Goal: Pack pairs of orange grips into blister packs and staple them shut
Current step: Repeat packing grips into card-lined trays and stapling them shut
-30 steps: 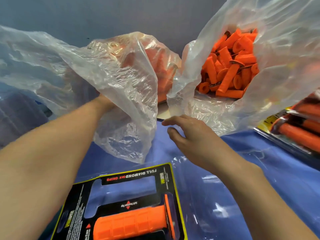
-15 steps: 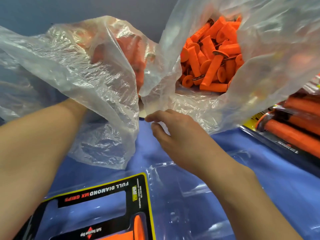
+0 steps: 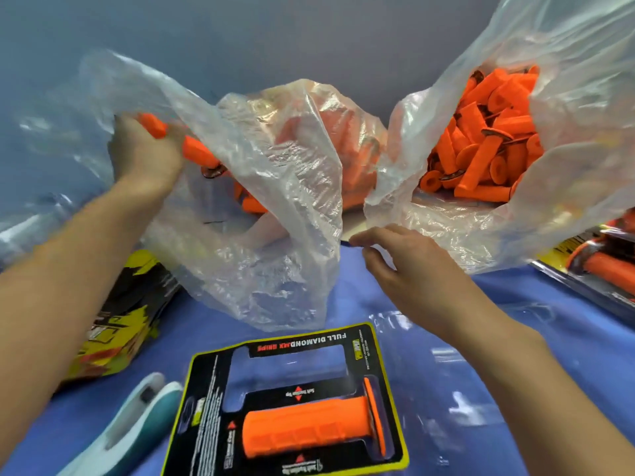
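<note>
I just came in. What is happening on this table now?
A person is packing orange grips. The left hand holds a loose grip at the mouth of the left plastic bag. The right hand is open, near the lower edge of the right bag, which is full of grips. In front lies a blister pack with a packed grip in its lower slot; the upper slot is empty. A stapler lies left of the pack.
</note>
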The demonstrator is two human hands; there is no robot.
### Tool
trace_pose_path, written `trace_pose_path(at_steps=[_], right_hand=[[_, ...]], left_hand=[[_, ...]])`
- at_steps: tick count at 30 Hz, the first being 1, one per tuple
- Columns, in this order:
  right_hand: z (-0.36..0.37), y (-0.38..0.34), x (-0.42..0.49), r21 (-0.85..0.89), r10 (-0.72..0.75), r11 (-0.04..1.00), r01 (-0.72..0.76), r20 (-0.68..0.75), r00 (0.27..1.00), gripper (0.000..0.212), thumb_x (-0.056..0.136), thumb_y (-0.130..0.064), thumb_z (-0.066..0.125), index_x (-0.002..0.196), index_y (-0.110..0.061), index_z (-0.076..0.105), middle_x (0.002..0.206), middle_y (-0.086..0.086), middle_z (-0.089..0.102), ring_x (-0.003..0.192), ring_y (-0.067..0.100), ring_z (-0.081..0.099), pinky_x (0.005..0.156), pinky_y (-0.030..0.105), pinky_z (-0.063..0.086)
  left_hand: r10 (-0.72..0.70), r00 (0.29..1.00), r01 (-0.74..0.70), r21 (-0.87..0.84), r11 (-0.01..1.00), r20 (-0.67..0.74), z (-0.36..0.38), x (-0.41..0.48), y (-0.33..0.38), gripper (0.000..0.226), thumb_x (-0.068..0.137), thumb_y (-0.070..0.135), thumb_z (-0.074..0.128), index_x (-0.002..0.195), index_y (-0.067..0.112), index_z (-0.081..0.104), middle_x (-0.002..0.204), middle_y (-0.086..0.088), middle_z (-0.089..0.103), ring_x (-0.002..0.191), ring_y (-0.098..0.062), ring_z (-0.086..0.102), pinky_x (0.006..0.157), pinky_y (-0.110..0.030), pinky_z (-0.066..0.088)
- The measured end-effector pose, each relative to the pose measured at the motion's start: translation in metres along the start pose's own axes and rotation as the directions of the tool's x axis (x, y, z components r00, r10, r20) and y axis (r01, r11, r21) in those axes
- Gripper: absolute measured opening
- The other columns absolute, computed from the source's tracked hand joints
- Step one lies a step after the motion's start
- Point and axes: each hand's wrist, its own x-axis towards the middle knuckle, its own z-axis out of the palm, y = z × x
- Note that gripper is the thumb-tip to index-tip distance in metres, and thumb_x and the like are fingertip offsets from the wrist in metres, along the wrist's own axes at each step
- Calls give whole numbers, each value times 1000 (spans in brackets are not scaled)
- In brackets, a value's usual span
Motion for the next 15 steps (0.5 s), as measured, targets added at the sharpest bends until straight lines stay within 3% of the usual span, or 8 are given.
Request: trace_pose_path(at_steps=[2,4,5,7,9,12,15], right_hand=[[1,-10,-3,-7,-42,999,42,-46,998,30,100,-22,47,124,-30,64,124,-7,63,113,20,55,93,36,43],[1,-23,-5,16,-106,994,108,-100,989,29,99,-18,50,123,-26,65,121,-5,66,111,22,58,92,37,43],[2,-29,-6,46,-128,990,135,-121,984,29,99,-17,50,123,-25,65,120,-5,66,109,21,60,91,39,45],[5,-46,-10,154,-155,972,178,-152,976,28,99,-21,51,124,-27,63,119,-9,64,105,13,61,90,36,48],[11,-63,-15,290,-196,929,229,-138,971,30,99,-26,53,128,-30,60,119,-14,63,100,1,61,88,23,47],[25,-85,-23,467,-251,854,231,-21,968,34,97,-33,58,131,-34,56,117,-16,62,98,0,61,81,13,46],[39,-98,-27,600,-243,780,175,33,970,29,95,-30,62,124,-34,59,108,-14,65,86,5,64,74,18,50]], left_hand=[[-33,995,20,-136,991,-91,-37,-18,-8,57,83,52,59,117,6,56,105,-12,69,85,-23,70,77,-41,58],[-79,981,25,-289,957,-177,-73,-54,-16,48,84,60,57,102,16,56,74,6,68,57,-2,64,58,-29,56],[-120,977,44,-387,921,-174,-86,-73,-21,39,85,59,57,93,22,56,62,10,63,49,1,59,51,-25,53],[-217,976,160,-591,791,-25,-102,-108,-29,29,91,50,58,81,23,57,56,11,59,50,-2,57,52,-23,54],[-276,941,333,-700,632,198,-106,-134,-35,25,97,41,56,82,22,60,60,11,61,54,-1,58,53,-18,54],[-291,841,541,-692,477,457,-98,-162,-39,24,97,38,55,96,16,64,72,1,64,56,-4,58,52,-17,52],[-290,765,643,-672,367,574,-90,-168,-38,24,95,36,58,91,12,62,71,-3,57,52,-7,52,52,-19,52]])
